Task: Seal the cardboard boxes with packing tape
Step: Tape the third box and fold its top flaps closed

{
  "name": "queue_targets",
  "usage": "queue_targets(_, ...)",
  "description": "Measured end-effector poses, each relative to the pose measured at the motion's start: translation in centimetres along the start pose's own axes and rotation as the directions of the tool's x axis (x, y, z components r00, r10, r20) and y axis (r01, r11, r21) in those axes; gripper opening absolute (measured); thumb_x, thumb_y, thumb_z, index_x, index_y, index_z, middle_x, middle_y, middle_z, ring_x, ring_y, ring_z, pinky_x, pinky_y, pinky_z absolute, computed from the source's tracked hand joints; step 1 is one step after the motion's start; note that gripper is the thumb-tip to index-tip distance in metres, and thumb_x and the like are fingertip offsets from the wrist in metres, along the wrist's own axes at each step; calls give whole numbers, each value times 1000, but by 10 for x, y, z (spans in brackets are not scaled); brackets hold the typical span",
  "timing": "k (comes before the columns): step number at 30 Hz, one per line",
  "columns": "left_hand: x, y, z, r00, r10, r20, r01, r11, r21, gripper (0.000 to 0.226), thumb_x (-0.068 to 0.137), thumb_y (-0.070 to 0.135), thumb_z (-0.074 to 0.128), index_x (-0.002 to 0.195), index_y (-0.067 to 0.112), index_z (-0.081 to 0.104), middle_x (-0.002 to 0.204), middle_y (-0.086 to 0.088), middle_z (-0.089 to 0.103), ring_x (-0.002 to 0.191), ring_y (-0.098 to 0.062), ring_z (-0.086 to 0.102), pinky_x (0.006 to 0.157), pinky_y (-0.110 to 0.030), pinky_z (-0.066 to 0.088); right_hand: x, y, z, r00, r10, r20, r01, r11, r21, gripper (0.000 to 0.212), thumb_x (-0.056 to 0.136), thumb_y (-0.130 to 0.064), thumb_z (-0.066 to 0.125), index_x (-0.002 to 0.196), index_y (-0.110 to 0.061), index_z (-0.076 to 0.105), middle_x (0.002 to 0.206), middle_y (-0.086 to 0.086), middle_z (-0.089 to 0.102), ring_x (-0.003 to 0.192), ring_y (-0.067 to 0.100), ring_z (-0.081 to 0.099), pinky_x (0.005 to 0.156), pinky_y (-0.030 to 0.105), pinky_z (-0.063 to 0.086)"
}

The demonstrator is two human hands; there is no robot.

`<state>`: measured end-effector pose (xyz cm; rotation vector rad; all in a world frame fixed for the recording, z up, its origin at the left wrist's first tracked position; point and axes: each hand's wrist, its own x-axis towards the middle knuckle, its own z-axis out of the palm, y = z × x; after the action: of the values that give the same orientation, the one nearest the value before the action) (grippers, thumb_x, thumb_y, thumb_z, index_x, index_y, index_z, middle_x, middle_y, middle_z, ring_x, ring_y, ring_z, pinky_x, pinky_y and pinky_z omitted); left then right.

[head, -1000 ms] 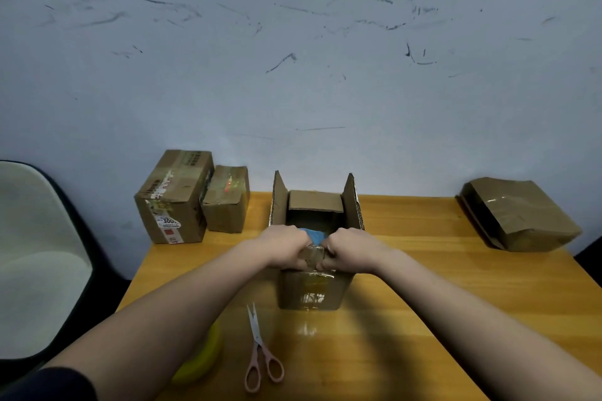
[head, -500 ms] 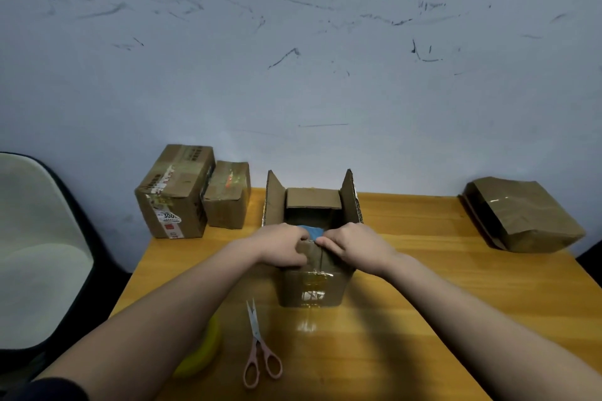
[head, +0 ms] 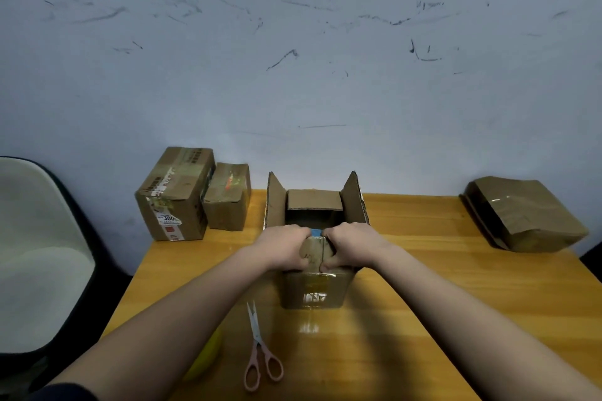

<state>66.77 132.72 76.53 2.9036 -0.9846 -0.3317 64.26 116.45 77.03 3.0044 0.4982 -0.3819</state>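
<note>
The wooden desk [head: 423,270] carries everything, and you work at its middle. The open cardboard box [head: 314,290] stands there, just in front of you, with its two side flaps [head: 353,198] upright and the far flap [head: 314,200] leaning inward. Two taped boxes [head: 176,195] stand at the far left edge against the wall, and a flattened brown package [head: 524,215] lies at the far right.

Your left hand [head: 283,247] and right hand [head: 353,246] are both on the near flap [head: 314,251], fingers curled over its upper edge and thumbs pressing on its face. Between them a small blue thing [head: 315,232] shows at the rim; I cannot tell what it is.

I judge the step is to fold this near flap down. Keep both hands level so the flap bends on its crease and not diagonally. Then bring the far flap down, and the side flaps last, so their edges meet at the middle line.

The scissors [head: 260,352] lie near on the desk, points toward the box. A yellow object [head: 208,355], partly hidden under your left arm, may be the tape; I am not sure.
</note>
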Motion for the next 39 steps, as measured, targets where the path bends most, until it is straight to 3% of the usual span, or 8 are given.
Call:
queue_targets(3, 0, 4, -1, 1000, 26, -13, -25, 999, 28, 40, 84, 40, 63, 116, 19, 52, 110, -1, 60, 96, -19, 58, 67, -28, 45, -4, 5, 0, 999, -52, 13, 53, 996, -77, 65, 74, -57, 73, 117, -16, 47, 107, 5, 67, 96, 28, 63, 73, 35, 47)
queue_targets(15, -5, 2, 5, 997, 20, -72, -21, 1000, -8, 47, 82, 38, 65, 120, 19, 44, 116, -2, 55, 102, -19, 56, 80, -33, 52, -4, 2, 6, 993, -103, -55, 85, 960, -266, 80, 70, -60, 73, 121, -12, 37, 113, 7, 58, 99, 27, 61, 75, 36, 42)
queue_targets(20, -13, 4, 20, 970, 44, -240, -15, 993, 119, 61, 89, 38, 57, 141, 19, 32, 135, -2, 47, 125, -19, 43, 109, -34, 30, -19, -1, 21, 978, -17, -206, -15, 988, -152, 99, 75, -62, 67, 149, -14, 21, 139, 6, 38, 120, 24, 46, 95, 37, 39)
queue_targets(23, -19, 11, 31, 953, 31, -301, 43, 971, 237, 66, 95, 39, 48, 150, 15, 20, 146, -6, 38, 135, -21, 35, 115, -37, 23, -32, -12, 35, 954, 13, -300, -77, 976, -202, 90, 89, -56, 53, 153, -8, 11, 150, 13, 31, 129, 29, 40, 103, 40, 37)
queue_targets(26, -27, 20, 41, 968, -17, -251, 107, 930, 351, 71, 101, 44, 32, 152, 7, -1, 159, -15, 12, 147, -28, 11, 119, -46, 2, -39, -25, 55, 953, 34, -300, -129, 945, -301, 72, 104, -41, 26, 148, -2, -15, 160, 21, 3, 147, 36, 10, 119, 47, 13)
queue_targets(29, -33, 26, 56, 982, -44, -184, 121, 896, 428, 72, 101, 48, 20, 149, 2, -8, 158, -21, -7, 147, -33, -8, 114, -47, -15, -41, -34, 69, 964, 85, -252, -160, 941, -298, 64, 104, -37, 13, 143, -1, -23, 157, 24, -15, 147, 38, -10, 115, 46, -9)
queue_targets(34, -35, 30, 71, 985, -149, -89, 170, 933, 317, 73, 101, 41, 26, 149, 2, -12, 158, -21, -11, 147, -32, -12, 119, -43, -10, -32, -41, 83, 969, 148, -200, -189, 960, -206, 71, 103, -43, 18, 140, 1, -23, 158, 24, -10, 148, 35, -7, 117, 44, -8)
queue_targets(39, -33, 30, 70, 987, -157, -36, 159, 912, 379, 73, 100, 40, 31, 150, 0, -5, 159, -22, -3, 148, -34, -5, 119, -44, -8, -27, -41, 78, 973, 176, -150, -195, 974, -120, 66, 103, -36, 27, 152, -2, -1, 160, 20, 5, 149, 31, 7, 120, 40, 2)
